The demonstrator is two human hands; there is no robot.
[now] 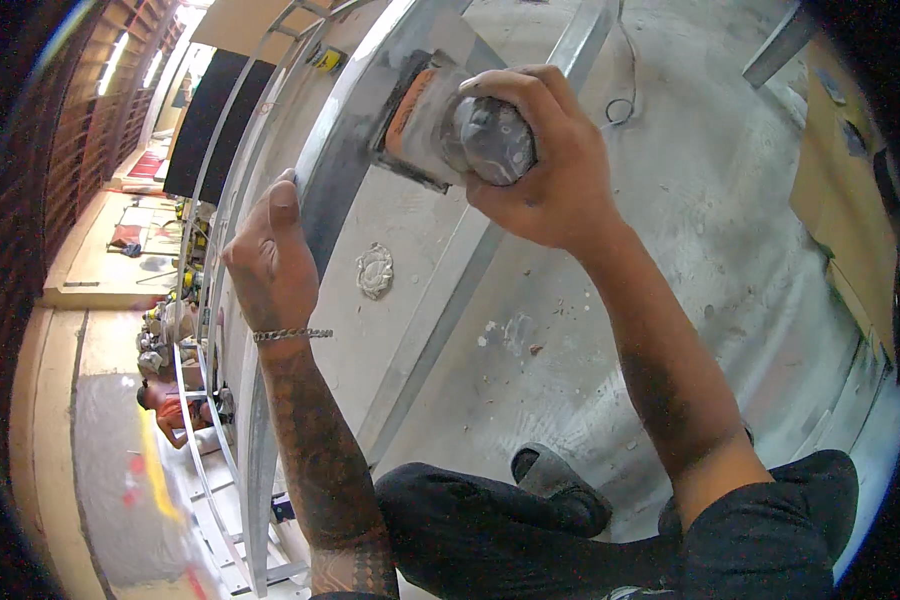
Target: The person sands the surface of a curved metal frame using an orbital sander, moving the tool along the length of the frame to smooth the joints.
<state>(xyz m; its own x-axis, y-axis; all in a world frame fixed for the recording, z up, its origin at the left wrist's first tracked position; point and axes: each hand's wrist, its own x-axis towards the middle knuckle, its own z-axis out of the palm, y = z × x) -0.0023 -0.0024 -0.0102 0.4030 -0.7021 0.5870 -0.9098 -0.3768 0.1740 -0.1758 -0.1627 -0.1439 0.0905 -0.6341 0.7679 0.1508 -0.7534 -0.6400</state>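
Observation:
My right hand [560, 150] is closed round the rounded top of a dusty palm sander [422, 125] with an orange patch and a square pad. The sander is tipped sideways, its pad against the flat side of a grey metal frame [342, 170]; whether it is running cannot be told. Along the frame's left edge my left hand [275, 250] grips the bar, thumb pointing up and fingers curled, partly hidden. A chain bracelet [292, 334] circles that wrist.
A crumpled whitish wad [375, 271] lies on the dusty floor beneath the frame. Cardboard [840, 210] stands at the right, and a thin cord [622, 105] loops at the top. Other ladder-like metal frames [198, 470] and a crouching person [173, 410] are on the left.

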